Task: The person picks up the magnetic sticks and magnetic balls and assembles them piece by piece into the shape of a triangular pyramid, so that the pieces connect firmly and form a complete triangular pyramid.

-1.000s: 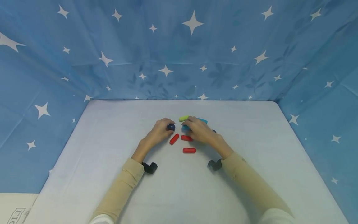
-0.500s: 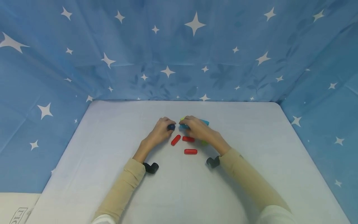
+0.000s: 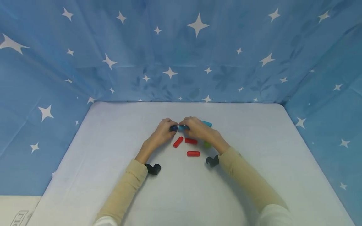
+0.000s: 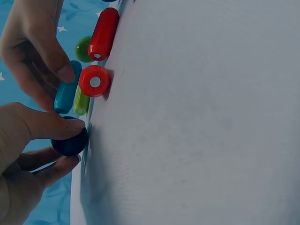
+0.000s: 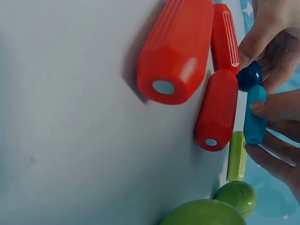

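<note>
My left hand (image 3: 163, 130) pinches a dark blue ball (image 4: 70, 141) between thumb and fingers. Opposite it, my right hand (image 3: 197, 128) holds a short light blue magnetic rod (image 5: 255, 117) by thumb and fingertips. The rod's end is right at the ball in both wrist views. Just in front of the hands lie three red rods: one slanted (image 3: 178, 142), one close to the right hand (image 3: 191, 141), and one nearer me (image 3: 193, 153). Pale round discs show on the red rods' ends.
Past the right hand lies another light blue rod (image 3: 207, 123). A yellow-green rod (image 5: 238, 157) and green balls, one small-looking (image 5: 236, 198) and one close to the camera (image 5: 201, 215), sit near the right hand. A blue star-patterned curtain (image 3: 181, 56) stands behind the white table (image 3: 181, 194).
My right hand has moved left with the light blue rod, up to the ball. It now covers the yellow-green rod, and a green ball shows behind its wrist. My left hand stays nearly still.
</note>
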Demonstrator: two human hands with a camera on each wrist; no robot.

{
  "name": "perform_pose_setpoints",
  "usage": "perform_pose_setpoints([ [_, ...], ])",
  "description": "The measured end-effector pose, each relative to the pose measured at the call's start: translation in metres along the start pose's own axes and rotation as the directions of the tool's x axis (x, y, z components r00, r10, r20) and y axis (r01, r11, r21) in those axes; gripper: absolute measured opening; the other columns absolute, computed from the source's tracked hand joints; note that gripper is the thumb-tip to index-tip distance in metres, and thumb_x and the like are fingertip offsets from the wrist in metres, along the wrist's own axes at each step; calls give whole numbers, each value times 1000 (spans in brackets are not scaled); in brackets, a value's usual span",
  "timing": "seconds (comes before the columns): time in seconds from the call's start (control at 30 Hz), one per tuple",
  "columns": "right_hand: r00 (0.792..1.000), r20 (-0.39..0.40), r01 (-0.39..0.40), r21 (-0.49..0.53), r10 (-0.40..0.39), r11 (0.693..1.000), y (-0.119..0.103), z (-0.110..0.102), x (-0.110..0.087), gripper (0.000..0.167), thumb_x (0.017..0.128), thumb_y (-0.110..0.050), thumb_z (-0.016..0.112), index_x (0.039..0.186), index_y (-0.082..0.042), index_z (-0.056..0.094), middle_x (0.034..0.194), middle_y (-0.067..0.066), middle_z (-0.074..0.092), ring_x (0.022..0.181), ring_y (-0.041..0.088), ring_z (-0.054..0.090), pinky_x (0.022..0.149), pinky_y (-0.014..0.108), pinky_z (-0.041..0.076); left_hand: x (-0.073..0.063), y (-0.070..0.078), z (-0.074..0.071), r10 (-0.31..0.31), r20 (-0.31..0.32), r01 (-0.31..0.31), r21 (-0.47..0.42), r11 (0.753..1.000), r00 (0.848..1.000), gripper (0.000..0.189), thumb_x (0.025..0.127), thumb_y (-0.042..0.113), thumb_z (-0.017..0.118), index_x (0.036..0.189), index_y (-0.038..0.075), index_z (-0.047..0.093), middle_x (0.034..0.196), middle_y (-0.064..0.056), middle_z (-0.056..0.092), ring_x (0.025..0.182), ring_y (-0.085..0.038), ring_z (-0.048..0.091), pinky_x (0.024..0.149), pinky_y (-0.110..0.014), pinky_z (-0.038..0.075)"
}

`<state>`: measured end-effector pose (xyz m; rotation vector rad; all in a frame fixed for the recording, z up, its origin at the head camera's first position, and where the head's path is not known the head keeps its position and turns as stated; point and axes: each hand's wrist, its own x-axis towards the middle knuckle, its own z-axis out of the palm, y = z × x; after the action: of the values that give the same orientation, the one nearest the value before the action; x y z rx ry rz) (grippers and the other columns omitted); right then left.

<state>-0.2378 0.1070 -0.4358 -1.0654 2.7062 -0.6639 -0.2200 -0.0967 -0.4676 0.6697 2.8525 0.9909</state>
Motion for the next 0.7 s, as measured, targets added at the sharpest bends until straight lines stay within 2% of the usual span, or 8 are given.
perform_pose_setpoints([
  [0.2, 1000, 17, 9, 0, -9, 1000, 2, 4, -3, 33, 94, 4, 65, 126, 0, 72, 116, 12, 75, 106, 26, 70, 99, 39, 57, -3, 4, 3, -5, 11, 5, -3, 1000, 1000, 36, 89, -1, 74, 125, -3, 70, 117, -21, 65, 115, -38, 59, 103, -49, 52],
  [0.33, 1000, 1, 21, 15, -21, 1000, 4, 6, -2, 33, 94, 5, 65, 125, -1, 73, 117, 11, 75, 108, 26, 70, 101, 40, 57, -3, 4, 5, -3, -13, 3, -5, 1000, 1000, 34, 88, -2, 75, 122, -3, 72, 115, -20, 66, 113, -37, 60, 102, -47, 53],
  [0.53, 1000, -17, 11, 17, -11, 1000, 6, 2, 2, 31, 94, 4, 66, 124, -2, 73, 122, 11, 74, 116, 28, 69, 105, 43, 54, 2, 5, 0, 5, -18, -5, 3, 1000, 1000, 34, 89, -1, 75, 122, -3, 72, 113, -20, 66, 111, -36, 59, 100, -47, 53],
  [0.7, 1000, -26, 3, 7, -3, 1000, 5, -1, 0, 29, 93, 2, 70, 121, -2, 73, 119, 11, 75, 113, 29, 69, 105, 45, 54, 1, 6, -4, -16, 7, 16, 15, 1000, 1000, 36, 90, 0, 74, 125, -5, 69, 116, -21, 65, 114, -36, 59, 102, -46, 53],
])
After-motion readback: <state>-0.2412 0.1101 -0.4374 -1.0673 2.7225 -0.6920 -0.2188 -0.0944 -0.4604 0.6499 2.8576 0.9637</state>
